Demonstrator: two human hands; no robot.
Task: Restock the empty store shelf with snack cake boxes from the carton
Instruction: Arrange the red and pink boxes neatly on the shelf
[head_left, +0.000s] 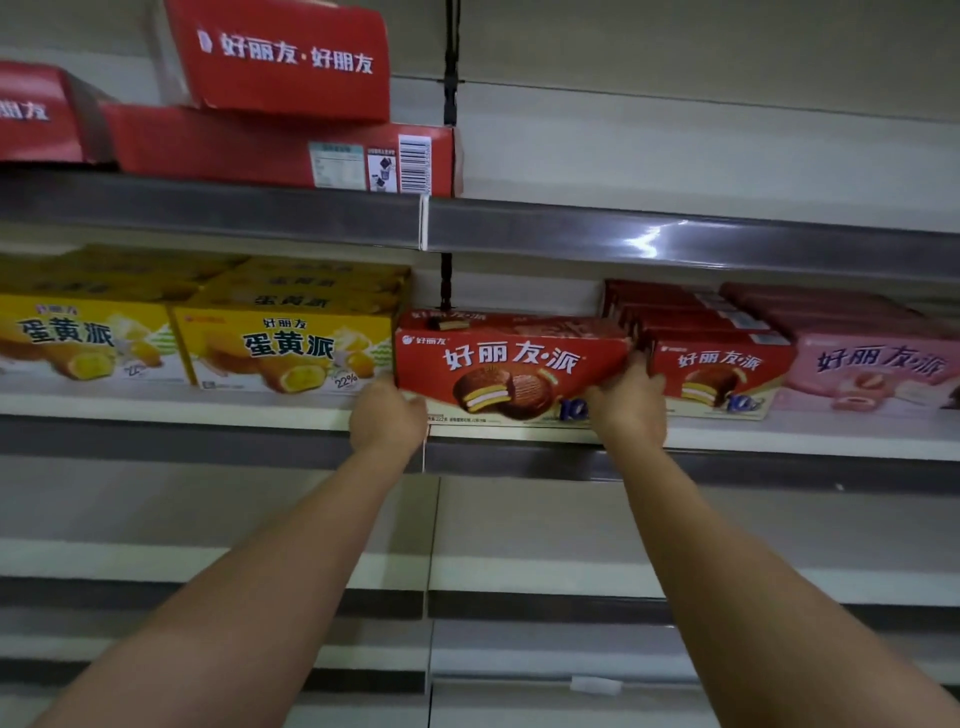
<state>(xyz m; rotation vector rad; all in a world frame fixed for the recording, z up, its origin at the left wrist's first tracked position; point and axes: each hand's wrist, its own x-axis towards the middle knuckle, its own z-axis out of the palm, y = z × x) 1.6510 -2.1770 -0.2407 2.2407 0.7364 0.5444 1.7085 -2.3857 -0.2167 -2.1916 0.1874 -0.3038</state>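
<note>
Both hands gripped a red snack cake box (511, 364) on the middle shelf (291, 410): left hand (387, 415) at its lower-left corner, right hand (631, 400) fingers curled round its right end, yellow boxes (283, 348) beyond the left fingers

Two bare forearms run up from the bottom corners of the view, no sleeves, watch, or bands visible on them. The left hand (387, 415) and right hand (628, 402) wear no gloves or rings.
</note>
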